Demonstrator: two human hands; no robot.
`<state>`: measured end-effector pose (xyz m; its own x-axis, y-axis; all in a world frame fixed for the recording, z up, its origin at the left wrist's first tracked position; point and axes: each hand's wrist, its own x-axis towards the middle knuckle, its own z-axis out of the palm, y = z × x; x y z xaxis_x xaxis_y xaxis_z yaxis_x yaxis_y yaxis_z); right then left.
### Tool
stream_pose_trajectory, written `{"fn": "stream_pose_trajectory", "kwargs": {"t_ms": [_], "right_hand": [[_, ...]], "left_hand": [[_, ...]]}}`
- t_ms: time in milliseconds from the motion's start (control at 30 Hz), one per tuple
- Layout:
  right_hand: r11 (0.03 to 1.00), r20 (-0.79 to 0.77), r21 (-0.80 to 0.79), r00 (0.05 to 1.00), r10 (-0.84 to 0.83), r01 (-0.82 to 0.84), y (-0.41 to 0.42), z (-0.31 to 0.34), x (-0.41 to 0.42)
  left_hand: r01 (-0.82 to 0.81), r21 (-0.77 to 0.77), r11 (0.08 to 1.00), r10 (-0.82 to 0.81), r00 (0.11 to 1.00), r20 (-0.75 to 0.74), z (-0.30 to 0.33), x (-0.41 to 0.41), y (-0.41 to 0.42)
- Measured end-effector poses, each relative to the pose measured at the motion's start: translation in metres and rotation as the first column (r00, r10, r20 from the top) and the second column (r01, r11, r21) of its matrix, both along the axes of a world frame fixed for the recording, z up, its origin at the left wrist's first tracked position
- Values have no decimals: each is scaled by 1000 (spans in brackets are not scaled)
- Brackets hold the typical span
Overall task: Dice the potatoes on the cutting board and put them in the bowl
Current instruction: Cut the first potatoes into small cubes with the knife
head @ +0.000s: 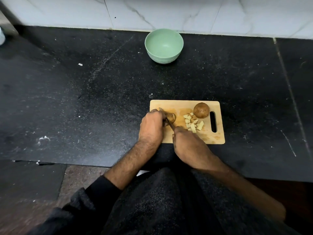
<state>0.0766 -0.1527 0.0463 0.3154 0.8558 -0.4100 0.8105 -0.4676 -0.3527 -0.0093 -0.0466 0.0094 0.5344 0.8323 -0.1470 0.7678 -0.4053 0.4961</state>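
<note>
A wooden cutting board [187,122] lies on the black countertop [84,99] and is taken as the reference. On the board's left part a potato piece [171,118] with brown skin is held down by the left hand [151,127], whose fingers are curled over it. A knife [169,122] is gripped in the right hand [188,143] at the board's near edge — fingers wrapped round the handle, which is hidden; the blade is seen running up and leftward, set against the held piece. Near the board's centre, right of the blade, a small heap of pale potato dice [193,122] is noted. A whole unpeeled potato [201,110] rests at the board's far right, just beside the handle slot. A green bowl [164,45] stands well beyond the board's far edge, close to the marble wall — no dice are seen inside it.
</note>
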Motion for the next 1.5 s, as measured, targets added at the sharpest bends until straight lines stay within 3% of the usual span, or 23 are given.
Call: {"fn": "stream_pose_trajectory", "kwargs": {"t_ms": [200,500,800,1067,1267,1367,1500], "right_hand": [[1000,31,-19,1000,0,1,-1,-12,-4],[993,-91,-114,994,-55,44,-21,-28,-2],[971,-50,-240,999,-12,-1,-37,-22,1],[977,-9,-213,1000,3,-5,-41,15,4],[998,39,7,997,-65,65,-38,19,8],[992,33,83,994,-103,100,-36,11,11],[982,-19,132,991,-136,137,-36,6,13]], "left_hand": [[-49,-20,999,49,998,26,-6,-1,1],[-51,-21,998,53,995,82,-9,-3,1],[-52,4,999,52,991,121,-12,-7,-1],[-42,-16,999,43,992,120,-15,-9,3],[-42,-110,993,56,991,123,-19,-11,12],[92,-146,985,-70,986,149,-18,-11,20],[463,-39,885,-459,885,81,-17,-11,37]]}}
